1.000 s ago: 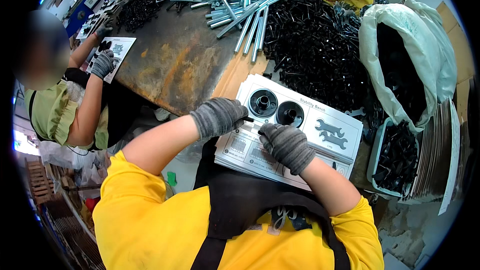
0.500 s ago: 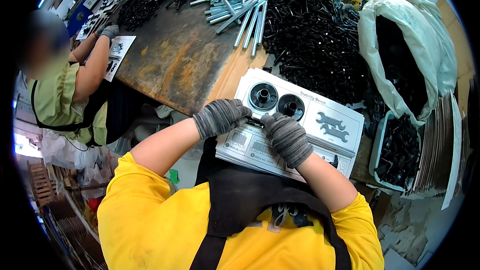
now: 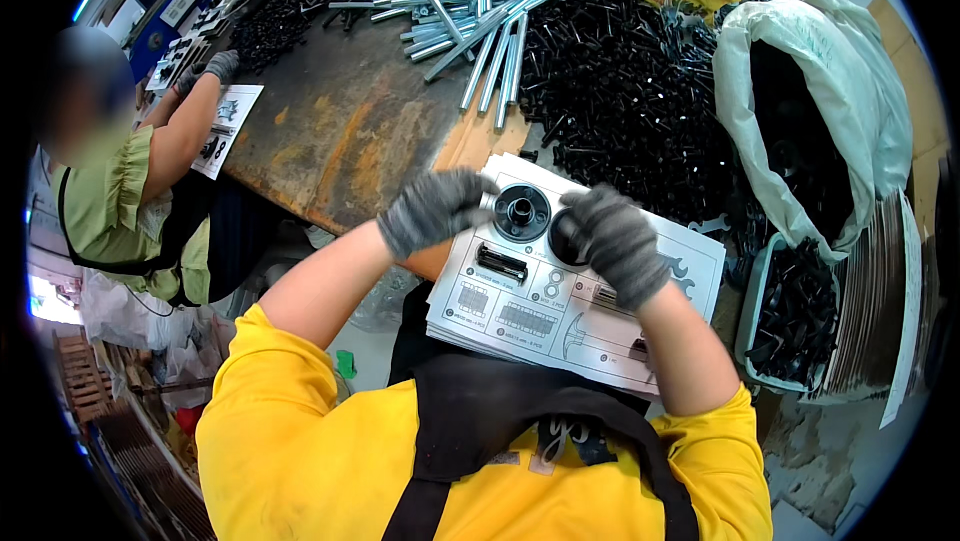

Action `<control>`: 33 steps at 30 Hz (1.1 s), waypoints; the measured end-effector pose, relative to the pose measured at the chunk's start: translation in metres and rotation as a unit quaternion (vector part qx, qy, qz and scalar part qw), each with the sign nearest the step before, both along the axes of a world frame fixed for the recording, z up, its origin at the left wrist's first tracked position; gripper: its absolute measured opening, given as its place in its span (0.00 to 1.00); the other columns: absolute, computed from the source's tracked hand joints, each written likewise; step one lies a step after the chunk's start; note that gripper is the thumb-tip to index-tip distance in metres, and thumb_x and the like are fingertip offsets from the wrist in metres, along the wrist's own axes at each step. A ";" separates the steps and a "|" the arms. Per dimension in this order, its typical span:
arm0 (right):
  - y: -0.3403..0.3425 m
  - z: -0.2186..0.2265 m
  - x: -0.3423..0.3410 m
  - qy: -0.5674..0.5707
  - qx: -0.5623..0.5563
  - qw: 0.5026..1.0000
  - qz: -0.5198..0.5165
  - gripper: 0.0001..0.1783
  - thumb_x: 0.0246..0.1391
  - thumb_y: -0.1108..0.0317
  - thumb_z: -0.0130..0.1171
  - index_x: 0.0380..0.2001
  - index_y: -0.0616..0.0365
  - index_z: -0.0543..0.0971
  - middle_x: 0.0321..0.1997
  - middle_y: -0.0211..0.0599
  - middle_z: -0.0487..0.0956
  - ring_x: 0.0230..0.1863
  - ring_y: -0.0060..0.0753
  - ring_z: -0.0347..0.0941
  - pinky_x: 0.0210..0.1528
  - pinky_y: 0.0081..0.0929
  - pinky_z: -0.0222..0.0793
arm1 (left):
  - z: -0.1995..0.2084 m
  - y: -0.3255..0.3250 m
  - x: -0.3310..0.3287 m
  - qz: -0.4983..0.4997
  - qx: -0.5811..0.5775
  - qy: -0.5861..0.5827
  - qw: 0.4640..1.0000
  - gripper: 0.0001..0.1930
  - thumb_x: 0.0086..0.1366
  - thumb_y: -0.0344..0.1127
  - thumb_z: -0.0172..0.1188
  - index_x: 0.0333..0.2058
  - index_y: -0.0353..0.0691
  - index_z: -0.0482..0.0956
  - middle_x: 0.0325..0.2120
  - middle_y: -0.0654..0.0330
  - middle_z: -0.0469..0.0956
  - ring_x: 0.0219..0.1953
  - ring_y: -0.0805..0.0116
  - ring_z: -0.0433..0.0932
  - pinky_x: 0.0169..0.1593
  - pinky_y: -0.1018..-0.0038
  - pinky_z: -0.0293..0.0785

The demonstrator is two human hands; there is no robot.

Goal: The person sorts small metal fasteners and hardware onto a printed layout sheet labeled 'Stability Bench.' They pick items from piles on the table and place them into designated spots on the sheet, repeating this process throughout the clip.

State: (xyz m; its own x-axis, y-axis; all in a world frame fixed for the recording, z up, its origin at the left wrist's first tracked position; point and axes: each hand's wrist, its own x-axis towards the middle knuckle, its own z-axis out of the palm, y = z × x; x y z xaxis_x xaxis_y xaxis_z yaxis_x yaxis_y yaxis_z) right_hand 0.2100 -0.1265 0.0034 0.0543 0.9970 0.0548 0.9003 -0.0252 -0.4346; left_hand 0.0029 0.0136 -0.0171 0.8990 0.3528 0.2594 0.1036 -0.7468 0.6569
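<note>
My gloved left hand (image 3: 437,211) hovers at the left edge of a stack of printed parts sheets (image 3: 470,316), thumb and fingers apart with nothing seen between them. Beside its fingertips is a black round flange (image 3: 520,213) with a raised hub. My gloved right hand (image 3: 620,246) is blurred, over the sheet's right half. It partly covers a second black flange (image 3: 566,239), and its fingertips are smeared. Whether the flanges are real or printed, I cannot tell. Dark bolt-like pieces (image 3: 501,264) show below the left flange.
Beyond the sheets spread black bolts (image 3: 620,81) and a heap of silver metal rods (image 3: 470,16). At right stand a white sack (image 3: 840,71) and a bin of black parts (image 3: 795,326). A co-worker (image 3: 125,181) in light green handles another sheet at left.
My hands, earlier close together over the bolt-like pieces, have moved apart. The right one has gone right and up over the second flange. The bolt-like pieces are now uncovered.
</note>
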 end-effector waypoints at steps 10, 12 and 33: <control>0.096 -0.012 0.027 -0.244 -0.100 0.958 -0.109 0.18 0.45 0.54 0.54 0.40 0.49 0.73 0.43 0.40 0.70 0.43 0.40 0.71 0.42 0.36 0.69 | -0.026 0.072 0.128 -0.128 0.247 0.342 0.897 0.12 0.54 0.37 0.55 0.39 0.45 0.77 0.35 0.58 0.76 0.41 0.60 0.74 0.46 0.70 0.69; 0.100 -0.016 0.029 -0.248 -0.121 0.957 -0.089 0.19 0.46 0.53 0.54 0.41 0.49 0.73 0.45 0.40 0.70 0.43 0.40 0.71 0.43 0.37 0.69 | -0.028 0.075 0.138 -0.100 0.239 0.391 0.883 0.13 0.55 0.39 0.55 0.39 0.44 0.77 0.36 0.56 0.76 0.40 0.59 0.74 0.45 0.69 0.70; 0.113 -0.015 0.039 -0.241 -0.185 0.950 0.067 0.19 0.50 0.56 0.51 0.42 0.55 0.75 0.40 0.41 0.76 0.43 0.45 0.73 0.43 0.36 0.71 | -0.013 0.064 0.159 0.185 0.134 0.399 0.888 0.17 0.43 0.36 0.65 0.35 0.40 0.77 0.34 0.51 0.77 0.39 0.56 0.77 0.42 0.64 0.73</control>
